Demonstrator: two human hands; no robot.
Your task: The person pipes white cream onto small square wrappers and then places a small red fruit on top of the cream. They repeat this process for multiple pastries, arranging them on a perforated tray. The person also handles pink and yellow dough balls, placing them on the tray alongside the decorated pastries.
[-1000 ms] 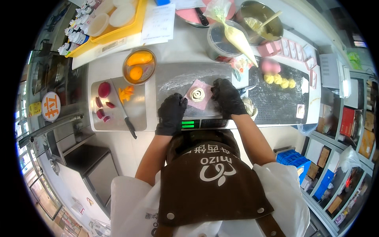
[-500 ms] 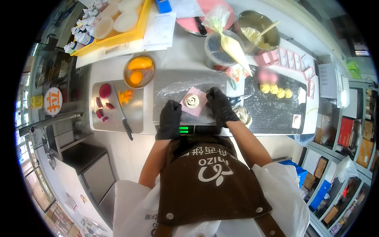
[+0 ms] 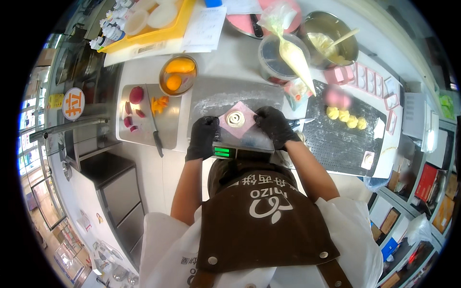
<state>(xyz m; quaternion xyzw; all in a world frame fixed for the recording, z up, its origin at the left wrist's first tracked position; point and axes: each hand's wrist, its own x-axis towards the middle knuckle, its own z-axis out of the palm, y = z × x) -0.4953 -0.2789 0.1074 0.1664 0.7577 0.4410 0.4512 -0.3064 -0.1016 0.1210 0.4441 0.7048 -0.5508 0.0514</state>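
Note:
A thin pink square sheet [image 3: 246, 128], looking like a dough wrapper, lies in front of me with a swirl of white cream [image 3: 235, 118] piped in its middle. It rests on the flour-dusted grey metal top [image 3: 211, 103] of a scale whose green display [image 3: 222, 152] faces me. My left hand [image 3: 203, 137], in a black glove, has its fingers pinched together at the sheet's left corner. At the right corner, my black-gloved right hand [image 3: 274, 126] is closed on the edge. The fingers partly hide both corners.
On the left, a cutting board [image 3: 168, 127] holds a knife [image 3: 156, 137] and cut fruit or vegetable pieces; a metal bowl [image 3: 162, 84] stands behind. A piping bag [image 3: 295, 60] leans over a tub [image 3: 269, 62]. Rightward, a dark perforated mat [image 3: 331, 144] carries yellow balls [image 3: 344, 116].
The whole view has shifted and tilted slightly. My left hand sits a little farther left and my right fingers are closer over the sheet's right corner. The cream swirl looks unchanged.

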